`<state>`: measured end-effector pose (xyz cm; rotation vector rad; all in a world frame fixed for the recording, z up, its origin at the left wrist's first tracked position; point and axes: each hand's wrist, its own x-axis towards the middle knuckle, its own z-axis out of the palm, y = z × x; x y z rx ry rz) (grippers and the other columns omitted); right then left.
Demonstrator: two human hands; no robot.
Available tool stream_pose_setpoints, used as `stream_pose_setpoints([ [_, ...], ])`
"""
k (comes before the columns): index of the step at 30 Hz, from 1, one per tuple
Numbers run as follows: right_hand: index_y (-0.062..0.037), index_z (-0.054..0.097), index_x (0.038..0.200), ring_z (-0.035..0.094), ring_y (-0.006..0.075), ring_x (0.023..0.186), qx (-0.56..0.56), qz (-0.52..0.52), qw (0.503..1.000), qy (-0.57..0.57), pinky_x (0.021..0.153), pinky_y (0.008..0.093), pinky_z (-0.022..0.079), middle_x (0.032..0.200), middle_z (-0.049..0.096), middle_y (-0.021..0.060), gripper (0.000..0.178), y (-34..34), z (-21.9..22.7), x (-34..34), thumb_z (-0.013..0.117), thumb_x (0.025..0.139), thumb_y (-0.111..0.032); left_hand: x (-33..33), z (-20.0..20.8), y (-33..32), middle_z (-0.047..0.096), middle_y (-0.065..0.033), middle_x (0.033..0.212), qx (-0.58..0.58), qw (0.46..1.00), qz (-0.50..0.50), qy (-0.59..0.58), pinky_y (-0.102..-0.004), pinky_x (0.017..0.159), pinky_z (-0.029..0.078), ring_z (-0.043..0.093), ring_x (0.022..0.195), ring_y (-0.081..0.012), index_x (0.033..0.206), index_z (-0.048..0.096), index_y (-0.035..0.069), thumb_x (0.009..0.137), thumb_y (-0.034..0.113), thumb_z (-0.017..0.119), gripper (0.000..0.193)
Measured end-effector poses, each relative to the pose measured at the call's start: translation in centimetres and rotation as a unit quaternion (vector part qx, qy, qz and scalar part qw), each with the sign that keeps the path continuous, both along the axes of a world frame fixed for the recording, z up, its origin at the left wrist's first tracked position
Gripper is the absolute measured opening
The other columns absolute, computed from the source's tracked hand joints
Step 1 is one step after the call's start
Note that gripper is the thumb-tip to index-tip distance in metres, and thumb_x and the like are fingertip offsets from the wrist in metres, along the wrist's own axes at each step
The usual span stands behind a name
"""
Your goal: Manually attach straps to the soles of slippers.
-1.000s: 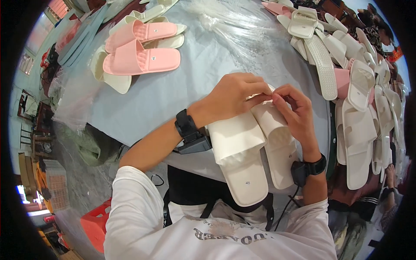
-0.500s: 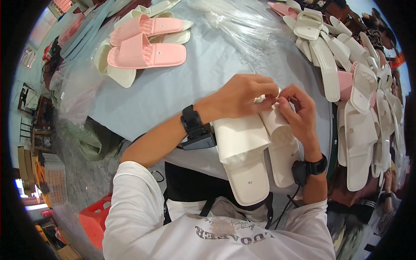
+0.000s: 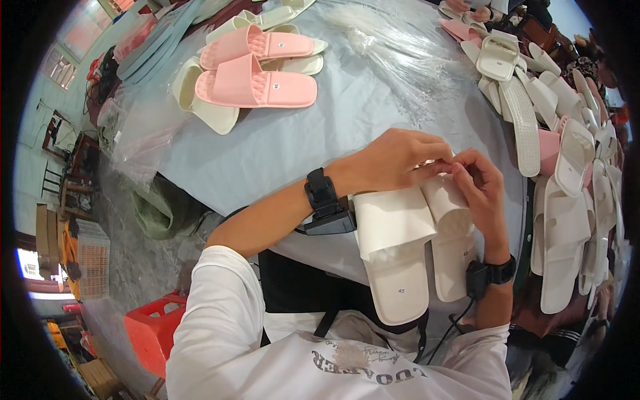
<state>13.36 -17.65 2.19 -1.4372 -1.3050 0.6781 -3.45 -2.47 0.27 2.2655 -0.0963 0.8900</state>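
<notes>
A pair of cream-white slippers lies side by side at the near edge of the table, with their heels toward me. The left slipper (image 3: 399, 283) shows its broad strap and flat heel; the right slipper (image 3: 452, 267) is partly hidden by my right hand. My left hand (image 3: 407, 160) reaches across the toe end of the pair, fingers curled. Against its fingertips, my right hand (image 3: 481, 190) pinches with thumb and forefinger just beyond the toes. Whatever lies between the fingertips is too small or hidden to make out.
Pink slippers (image 3: 290, 88) rest over white ones at the far left of the table (image 3: 267, 143). Clear plastic film (image 3: 393, 50) is heaped at the back. White slippers (image 3: 563, 240) are piled along the right. A red stool (image 3: 150, 333) stands on the floor at left.
The whole view has shifted, so the scene sits farther right and slightly lower. Both hands stay together at the slippers' toe end, with only slight finger movement.
</notes>
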Motion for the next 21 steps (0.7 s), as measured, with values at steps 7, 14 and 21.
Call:
stream_pose_setpoints([
  [7,-0.0007,0.062,0.095,0.051,0.0034,0.078,0.0,-0.012,1.0,0.014,0.068,0.0203,0.042,0.088,0.059,-0.0032,0.008,-0.1,0.1,-0.4,0.061,0.101,-0.007,0.0,0.4,-0.3,0.071,-0.009,0.095,-0.003,1.0,-0.009,0.017,-0.0381,0.073,0.055,0.069,0.083,-0.0309,0.103,0.067,0.006,0.095,0.01,0.07,0.009],
  [14,-0.0027,0.062,0.097,0.049,0.0013,0.077,-0.003,-0.019,0.999,0.032,0.067,0.0193,0.041,0.088,0.058,-0.004,0.007,-0.6,0.1,0.8,0.058,0.102,-0.006,-0.8,0.3,0.4,0.07,-0.01,0.091,-0.064,0.998,0.017,0.017,-0.0358,0.076,0.055,0.069,0.08,-0.0245,0.101,0.065,0.002,0.097,0.013,0.07,0.013],
  [21,-0.0017,0.063,0.105,0.052,0.0024,0.081,0.027,-0.012,0.995,0.096,0.073,0.0182,0.042,0.094,0.064,-0.002,0.011,-0.1,-0.6,1.1,0.057,0.106,-0.011,-0.3,0.6,1.0,0.075,-0.0066,0.092,-0.177,0.984,-0.006,0.031,-0.0307,0.075,0.055,0.07,0.082,-0.0146,0.104,0.073,0.002,0.099,0.02,0.073,0.018],
])
